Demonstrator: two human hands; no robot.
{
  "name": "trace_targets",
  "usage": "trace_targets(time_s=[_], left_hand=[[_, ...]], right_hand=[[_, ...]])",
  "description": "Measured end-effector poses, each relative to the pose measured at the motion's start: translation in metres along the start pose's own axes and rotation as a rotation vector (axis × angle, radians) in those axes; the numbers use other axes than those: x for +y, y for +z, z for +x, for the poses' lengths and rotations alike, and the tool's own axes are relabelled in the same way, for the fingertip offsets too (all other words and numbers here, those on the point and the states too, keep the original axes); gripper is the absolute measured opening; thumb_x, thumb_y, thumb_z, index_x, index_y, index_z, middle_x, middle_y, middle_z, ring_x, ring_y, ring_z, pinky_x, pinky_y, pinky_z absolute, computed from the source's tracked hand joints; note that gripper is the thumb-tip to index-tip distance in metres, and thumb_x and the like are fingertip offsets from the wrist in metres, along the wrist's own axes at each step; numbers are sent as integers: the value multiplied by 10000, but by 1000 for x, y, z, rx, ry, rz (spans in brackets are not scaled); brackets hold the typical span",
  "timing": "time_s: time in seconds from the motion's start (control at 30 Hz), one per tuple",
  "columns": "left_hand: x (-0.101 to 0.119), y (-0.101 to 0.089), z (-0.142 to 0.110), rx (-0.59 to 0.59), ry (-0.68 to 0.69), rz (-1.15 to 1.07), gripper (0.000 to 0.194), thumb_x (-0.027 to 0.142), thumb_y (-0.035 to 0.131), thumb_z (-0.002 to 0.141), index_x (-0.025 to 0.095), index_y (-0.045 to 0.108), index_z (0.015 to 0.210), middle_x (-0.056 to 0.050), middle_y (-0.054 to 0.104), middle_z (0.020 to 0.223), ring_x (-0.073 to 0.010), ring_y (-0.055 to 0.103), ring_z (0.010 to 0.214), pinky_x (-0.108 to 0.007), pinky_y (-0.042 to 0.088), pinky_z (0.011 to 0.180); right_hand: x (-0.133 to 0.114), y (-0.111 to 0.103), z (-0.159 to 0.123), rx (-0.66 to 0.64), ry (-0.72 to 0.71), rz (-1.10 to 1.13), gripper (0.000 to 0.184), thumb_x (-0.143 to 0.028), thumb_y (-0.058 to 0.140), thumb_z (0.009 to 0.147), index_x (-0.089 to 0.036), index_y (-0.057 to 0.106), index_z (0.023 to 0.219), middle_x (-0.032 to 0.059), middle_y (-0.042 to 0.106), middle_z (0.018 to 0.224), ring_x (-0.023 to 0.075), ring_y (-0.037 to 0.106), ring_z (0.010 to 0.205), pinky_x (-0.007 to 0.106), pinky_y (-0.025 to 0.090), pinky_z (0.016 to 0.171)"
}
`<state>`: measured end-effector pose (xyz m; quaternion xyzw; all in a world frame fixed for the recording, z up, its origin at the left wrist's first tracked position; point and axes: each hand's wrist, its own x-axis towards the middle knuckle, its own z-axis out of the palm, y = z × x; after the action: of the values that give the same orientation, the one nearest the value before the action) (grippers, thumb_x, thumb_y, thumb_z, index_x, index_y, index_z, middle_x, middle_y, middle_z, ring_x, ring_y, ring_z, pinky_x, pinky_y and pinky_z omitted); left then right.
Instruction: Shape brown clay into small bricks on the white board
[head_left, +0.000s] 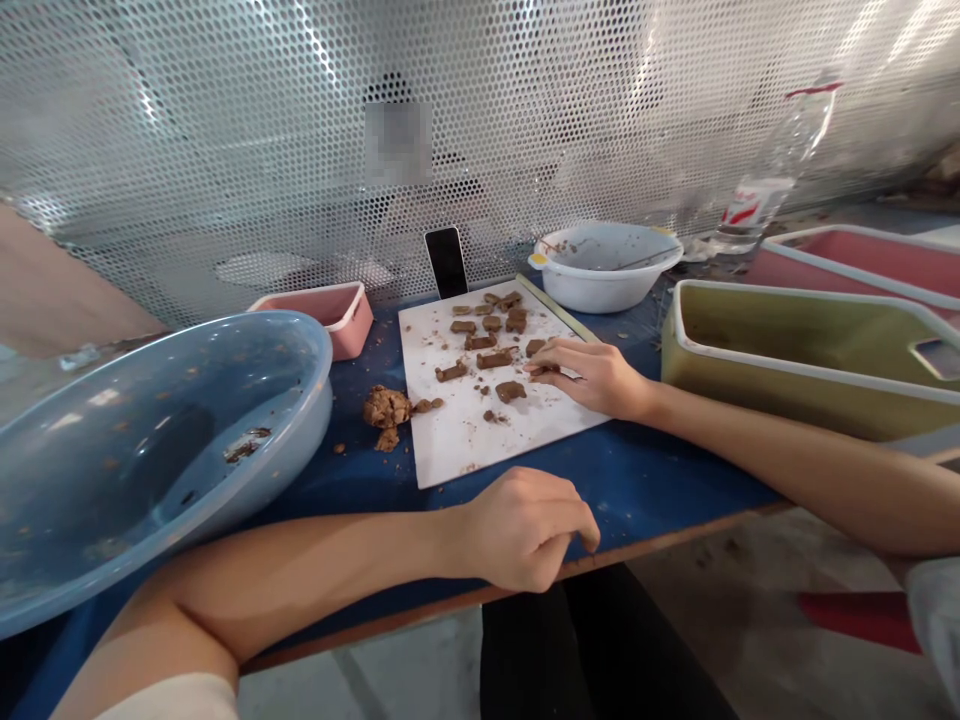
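Note:
A white cutting board (457, 430) lies on the blue table (645, 480), with several brown cut dough pieces (491, 340) on its far half. A brown dough lump (387, 407) sits at the board's left edge. My right hand (592, 375) rests on the board's right side, fingers together and pressed on a small brown piece beside the others. My left hand (529, 525) rests at the table's near edge, fingers curled closed with a small brown bit pinched at the fingertips.
A large blue basin (150, 440) fills the left. A pink box (337, 312), a black phone (446, 262), a white bowl (604, 265), a plastic bottle (772, 170), a yellow-green tray (810, 350) and a pink tray (862, 262) stand before a perforated metal screen (225, 130).

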<state>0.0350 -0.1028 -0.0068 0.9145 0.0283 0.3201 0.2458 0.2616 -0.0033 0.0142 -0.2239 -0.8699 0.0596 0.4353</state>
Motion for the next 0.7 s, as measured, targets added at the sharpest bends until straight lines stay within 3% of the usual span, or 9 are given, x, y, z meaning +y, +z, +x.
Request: trace_targets(time_s=[0.13,0.27,0.43,0.7], left_hand=[[0,0,-1,13,12,1,282,-4,441,880,178,656,870,-39,688,747,-154,652,662,-261,575,709],[-1,1,-1,-32,-4,34,280,-3,442,883,181,653,873,-42,679,745,-159,659,668,-267,581,720],[0,0,0,11,18,11,280,-11,447,876,181,651,873,-36,680,738,-153,648,649,-262,562,691],[-1,0,-1,-47,-13,31,289,3,432,899,177,661,882,-47,688,734,-166,673,688,-280,600,745]], right_hand=[[1,1,-1,-20,3,0,284,-234,554,1116,-273,737,1329,75,797,1165,226,782,1040,385,663,946],[1,-1,-2,-70,33,-12,380,-173,495,1107,-276,706,1406,79,782,1167,208,774,965,370,668,917],[3,-1,-3,-90,3,2,482,-81,418,1085,-266,660,1459,83,765,1148,187,762,919,368,660,908],[-4,-3,1,-28,45,-17,222,-288,588,1113,-271,746,1269,62,797,1064,211,774,926,352,651,879]])
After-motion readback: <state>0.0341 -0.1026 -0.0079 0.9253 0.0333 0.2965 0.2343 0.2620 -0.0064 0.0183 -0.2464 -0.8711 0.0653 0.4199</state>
